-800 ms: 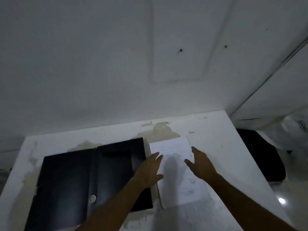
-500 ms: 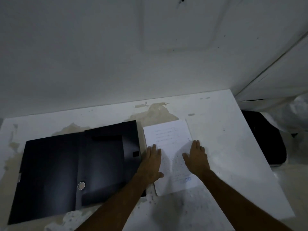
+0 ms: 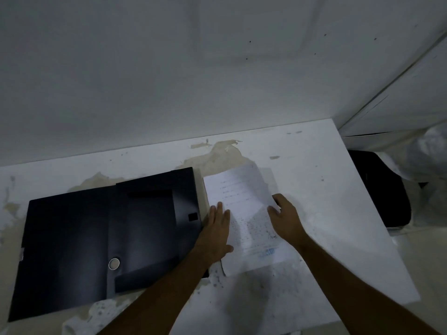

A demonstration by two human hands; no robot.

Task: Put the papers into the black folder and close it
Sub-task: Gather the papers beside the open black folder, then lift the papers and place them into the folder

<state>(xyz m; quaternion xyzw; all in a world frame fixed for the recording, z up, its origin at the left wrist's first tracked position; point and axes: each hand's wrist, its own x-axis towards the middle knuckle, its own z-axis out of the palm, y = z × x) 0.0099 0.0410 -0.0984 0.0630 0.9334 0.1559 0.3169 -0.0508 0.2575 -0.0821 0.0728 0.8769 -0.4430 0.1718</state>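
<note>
The black folder (image 3: 101,233) lies open and flat on the left half of the white table, with a round metal snap (image 3: 114,264) on its flap. Just right of it lies a small stack of white printed papers (image 3: 242,197). My left hand (image 3: 215,230) rests flat, fingers together, on the papers' left edge beside the folder. My right hand (image 3: 284,216) pinches the papers' right edge, thumb on top and fingers underneath, and that side curls up off the table.
The white table (image 3: 326,213) has worn, peeling patches and ends against a white wall at the back. A black bag or case (image 3: 379,189) sits beyond the table's right edge, with a pale plastic sheet (image 3: 425,151) behind it.
Both hands came down onto the papers. My left hand settled on the left edge. My right hand went from lying flat to gripping the right edge and lifting it.
</note>
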